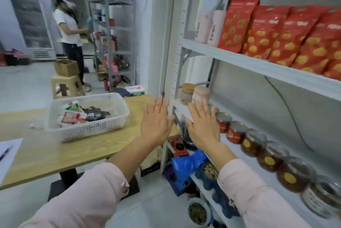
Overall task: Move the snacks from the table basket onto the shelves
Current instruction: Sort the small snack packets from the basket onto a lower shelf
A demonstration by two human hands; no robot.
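Both grips empty, left hand (156, 122) and right hand (201, 126) spread flat; beyond them, soft crinkly snack packets (79, 114) sit in white perforated plastic basket (103, 126) on wooden tabletop (46, 150) — likely light, slippery, pinch by edge seam.

Small shop or stockroom, by the look of the goods. Right of the right hand (202, 126), grey metal shelving (258, 65) carries matching red snack bags (280, 37) in a row above and a line of lidded jars (265, 152) on the level just beside the hand. Left of the left hand (156, 122), a wooden table (46, 152) bears a white plastic basket (88, 128) of packaged snacks. Well beyond both hands, a second stocked rack (114, 30), another person (70, 32) standing at it, and a glass-door display fridge (29, 19) against the far wall.
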